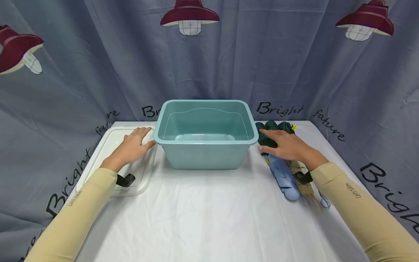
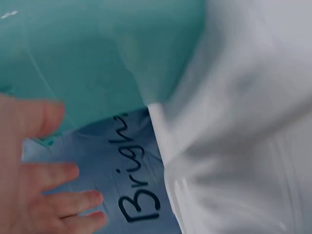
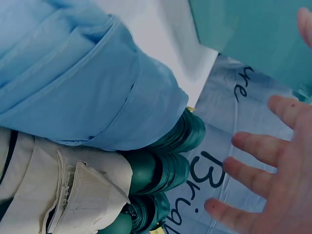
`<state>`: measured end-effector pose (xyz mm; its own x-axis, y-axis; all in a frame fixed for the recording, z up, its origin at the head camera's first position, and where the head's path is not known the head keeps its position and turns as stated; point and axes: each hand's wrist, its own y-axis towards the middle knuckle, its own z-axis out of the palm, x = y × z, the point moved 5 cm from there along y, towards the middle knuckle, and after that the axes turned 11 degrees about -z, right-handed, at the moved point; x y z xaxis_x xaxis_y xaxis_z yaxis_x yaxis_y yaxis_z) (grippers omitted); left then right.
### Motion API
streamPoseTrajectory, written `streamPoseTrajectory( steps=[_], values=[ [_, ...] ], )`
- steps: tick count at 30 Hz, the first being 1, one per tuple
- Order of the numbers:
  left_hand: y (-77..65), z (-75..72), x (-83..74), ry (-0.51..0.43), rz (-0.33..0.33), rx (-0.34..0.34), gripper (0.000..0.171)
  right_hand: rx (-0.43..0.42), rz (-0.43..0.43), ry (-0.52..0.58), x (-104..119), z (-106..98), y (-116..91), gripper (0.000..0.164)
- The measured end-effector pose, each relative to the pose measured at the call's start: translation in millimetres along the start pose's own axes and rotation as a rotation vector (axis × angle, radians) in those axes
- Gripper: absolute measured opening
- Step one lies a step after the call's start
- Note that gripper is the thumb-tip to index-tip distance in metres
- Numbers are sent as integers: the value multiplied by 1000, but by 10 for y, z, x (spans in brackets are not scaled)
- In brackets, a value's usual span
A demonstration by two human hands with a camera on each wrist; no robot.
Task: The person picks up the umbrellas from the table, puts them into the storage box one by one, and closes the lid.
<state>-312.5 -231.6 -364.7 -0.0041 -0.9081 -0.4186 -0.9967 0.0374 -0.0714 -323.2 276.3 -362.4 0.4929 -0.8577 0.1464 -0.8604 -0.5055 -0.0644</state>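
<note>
The tub [image 1: 206,156], longest crosswise, is being fronted by roomy tabletop [image 1: 209,211], flanked by unclenched left grip [image 1: 131,148] and right grip [image 1: 285,144].

Both arms [image 1: 73,214] stretched forward from where I watch. Left hand [image 1: 132,147]: fingers loosely extended; I can't judge exact bend, cropped close-up. Right hand [image 1: 288,145]: fingers straight, spread.

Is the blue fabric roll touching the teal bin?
Apart: the head view shows bare white tabletop between the blue fabric roll and the teal bin.
</note>
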Motion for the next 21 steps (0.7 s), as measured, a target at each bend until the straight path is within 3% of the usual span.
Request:
streamPoseTrajectory(
  steps=[4,8,14,21],
  values=[
    [-14,-108,-65,-162,-40,-105,62,-12,12,53,-10,-31,-11,91],
    [-7,-182,-157,-263,-40,-176,61,9,20,92,-15,-24,-27,91],
    [70,-237,-321,-313,-28,-149,73,-16,13,131,-32,-5,-68,88],
    [201,-275,-456,-273,0,-106,76,-41,7,170,-45,22,-148,85]
  ],
)
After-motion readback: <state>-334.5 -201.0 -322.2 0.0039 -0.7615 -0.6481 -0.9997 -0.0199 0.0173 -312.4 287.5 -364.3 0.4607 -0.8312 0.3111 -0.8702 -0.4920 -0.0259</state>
